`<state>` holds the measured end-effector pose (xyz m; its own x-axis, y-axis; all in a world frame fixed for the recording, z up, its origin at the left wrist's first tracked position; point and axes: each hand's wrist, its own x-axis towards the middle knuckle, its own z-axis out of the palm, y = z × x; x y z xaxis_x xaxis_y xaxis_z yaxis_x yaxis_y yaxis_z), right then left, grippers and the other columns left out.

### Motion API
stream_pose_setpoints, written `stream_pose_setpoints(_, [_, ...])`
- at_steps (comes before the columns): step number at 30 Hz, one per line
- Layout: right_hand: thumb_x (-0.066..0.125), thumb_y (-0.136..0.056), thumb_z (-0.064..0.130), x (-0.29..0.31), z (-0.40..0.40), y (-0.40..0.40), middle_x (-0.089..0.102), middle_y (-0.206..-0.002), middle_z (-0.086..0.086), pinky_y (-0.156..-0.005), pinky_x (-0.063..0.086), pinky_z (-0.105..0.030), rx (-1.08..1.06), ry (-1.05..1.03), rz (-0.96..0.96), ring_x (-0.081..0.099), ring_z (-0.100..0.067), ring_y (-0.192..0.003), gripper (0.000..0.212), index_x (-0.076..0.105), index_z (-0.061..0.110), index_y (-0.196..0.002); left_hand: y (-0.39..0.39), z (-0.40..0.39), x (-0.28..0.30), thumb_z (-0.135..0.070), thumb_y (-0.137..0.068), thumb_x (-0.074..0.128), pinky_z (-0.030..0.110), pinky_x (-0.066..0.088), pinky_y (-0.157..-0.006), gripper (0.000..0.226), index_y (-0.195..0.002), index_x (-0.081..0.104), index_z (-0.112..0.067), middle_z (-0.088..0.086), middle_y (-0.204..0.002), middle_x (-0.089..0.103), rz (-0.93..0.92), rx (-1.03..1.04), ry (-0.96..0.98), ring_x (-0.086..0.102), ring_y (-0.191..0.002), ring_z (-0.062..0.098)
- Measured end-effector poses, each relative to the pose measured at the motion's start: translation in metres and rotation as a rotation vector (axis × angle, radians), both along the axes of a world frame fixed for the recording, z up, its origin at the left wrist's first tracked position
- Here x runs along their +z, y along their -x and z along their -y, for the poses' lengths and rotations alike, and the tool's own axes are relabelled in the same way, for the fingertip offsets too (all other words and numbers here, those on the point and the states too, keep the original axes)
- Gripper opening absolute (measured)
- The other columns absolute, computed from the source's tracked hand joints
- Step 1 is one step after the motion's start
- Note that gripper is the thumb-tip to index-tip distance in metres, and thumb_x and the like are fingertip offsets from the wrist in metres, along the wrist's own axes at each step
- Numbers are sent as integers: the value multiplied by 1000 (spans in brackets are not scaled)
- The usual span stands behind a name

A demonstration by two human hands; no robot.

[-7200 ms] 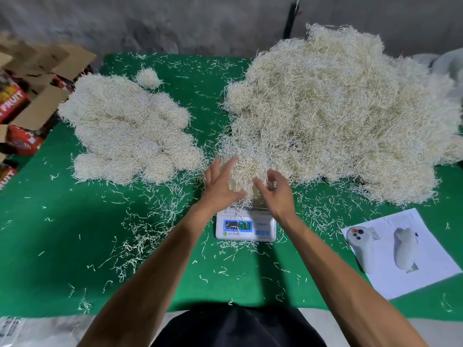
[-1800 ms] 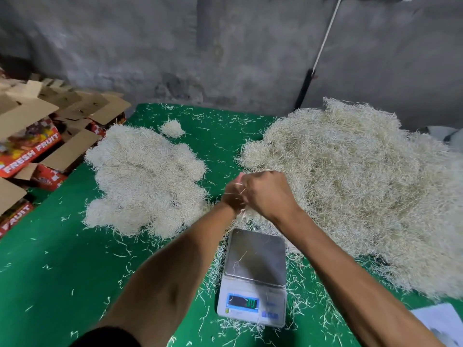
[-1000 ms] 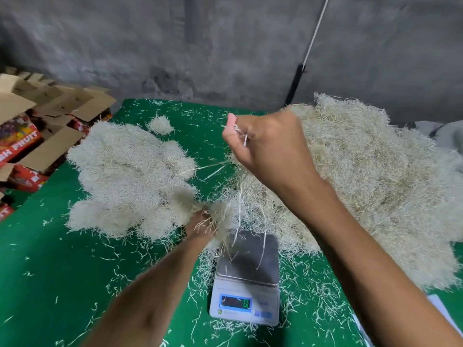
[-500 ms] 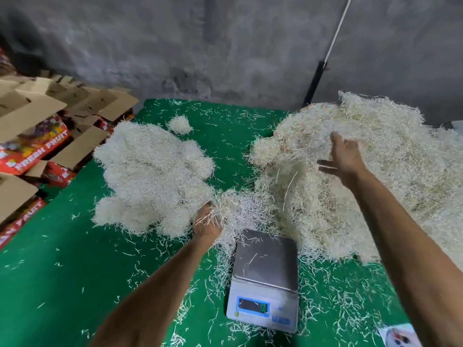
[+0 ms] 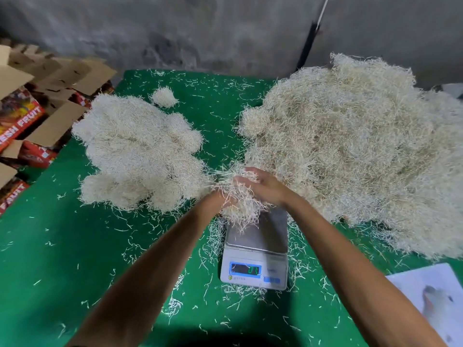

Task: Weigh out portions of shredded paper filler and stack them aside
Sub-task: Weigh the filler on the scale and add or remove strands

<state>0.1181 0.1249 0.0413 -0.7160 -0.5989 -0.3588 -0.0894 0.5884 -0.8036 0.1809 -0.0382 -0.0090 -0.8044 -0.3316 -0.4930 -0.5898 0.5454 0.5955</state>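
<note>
Both hands meet over the far edge of the scale [image 5: 255, 249], which stands on the green table [image 5: 50, 259] near the middle of its near edge. The left hand [image 5: 215, 200] is mostly buried in a clump of shredded paper [image 5: 240, 209]; its fingers are hidden by the strands, so its grip cannot be told with certainty, though it appears to hold the clump from the left side. The right hand [image 5: 265, 186] lies over the top of the same clump, fingers curved around it. The lower strands of the clump hang down to the steel platform of the scale; whether they rest on it is not clear. The display at the near side of the scale is lit, with green digits too blurred to read reliably.

The bulk heap of filler [image 5: 363, 146] covers the right side of the table, from the far edge toward the near right corner, its left margin just beside the hands. The stack of weighed portions [image 5: 140, 151] lies on the left side of the table, made up of rounded bundles touching one another. One small separate bundle [image 5: 164, 96] sits near the far edge, just beyond that stack. Loose strands are scattered over the table around the scale.

A white printed sheet [image 5: 431, 296] lies at the near right corner. Cardboard boxes [image 5: 37, 96] printed with fruit lettering stand beyond the left edge of the table.
</note>
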Motion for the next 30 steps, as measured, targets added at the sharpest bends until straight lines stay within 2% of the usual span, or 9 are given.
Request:
stream_pose_setpoints(3, [61, -102, 34, -17, -5, -5, 58, -102, 2, -62, 49, -25, -145, 16, 49, 54, -1, -66, 69, 30, 19, -161, -9, 2, 13, -9, -107, 42, 4, 48, -66, 28, -129, 54, 1, 13, -100, 58, -13, -17, -206, 57, -80, 16])
stream_pose_setpoints(5, [66, -100, 35, -25, -14, -6, 66, -113, -11, -69, 55, -28, -205, -77, -85, 63, -4, -72, 73, 32, 8, -159, -14, 4, 13, -6, -100, 54, 11, 53, -66, 41, -140, 52, -15, 11, -105, 64, -60, -50, -485, 64, -79, 15])
stream_pose_setpoints(7, [66, -99, 44, -31, -23, -12, 71, -105, -17, -75, 50, -25, -215, -181, -311, 62, -8, -68, 74, 40, 3, -154, -22, 8, 4, -7, -90, 68, 27, 57, -90, 47, -134, 55, -16, 16, -116, 68, -136, 68, -774, 70, -104, 22])
stream_pose_setpoints(10, [54, -96, 68, -43, -28, -26, 67, -98, -13, -79, 58, -35, -245, -234, -503, 64, -18, -73, 80, 47, 8, -148, -34, 8, -17, -20, -91, 73, 38, 57, -95, 39, -126, 60, -11, 11, -126, 66, -244, 193, -692, 65, -115, 26])
stream_pose_setpoints(12, [43, -92, 80, -50, -29, -35, 59, -84, -6, -84, 61, -46, -148, -310, -432, 62, -16, -67, 89, 44, 12, -150, -44, 4, -30, -24, -91, 74, 32, 58, -87, 27, -116, 64, -18, 7, -122, 66, -244, 274, -647, 66, -109, 20])
stream_pose_setpoints(15, [32, -92, 85, -55, -39, -44, 50, -55, -1, -79, 62, -40, -91, -317, -343, 58, -16, -45, 95, 45, 11, -150, -58, 0, -38, -22, -91, 73, 39, 58, -91, 23, -112, 65, -20, 5, -121, 66, -188, 285, -697, 65, -109, 22])
stream_pose_setpoints(18, [16, -91, 89, -51, -54, -47, 74, -100, -19, -98, 50, -42, -203, -258, -411, 73, -23, -89, 100, 51, 13, -147, -67, 2, -44, -15, -96, 65, 40, 55, -94, 16, -110, 63, -22, 3, -124, 63, -215, 342, -716, 63, -107, 19])
stream_pose_setpoints(21, [13, -90, 90, -47, -63, -51, 47, -155, -17, -113, 34, -55, -230, -154, -310, 52, -33, -136, 95, 38, 25, -156, -75, 2, -46, -14, -100, 58, 36, 56, -92, 14, -111, 63, -22, 3, -129, 61, -285, 372, -762, 62, -109, 16])
stream_pose_setpoints(30, [16, -95, 84, -55, -86, -66, 33, -165, -12, -117, 29, -52, -306, -130, -353, 36, -33, -149, 92, 30, 20, -160, -96, 3, -47, -5, -94, 58, 48, 54, -101, 33, -125, 63, -15, 8, -127, 62, -432, 378, -812, 63, -114, 23])
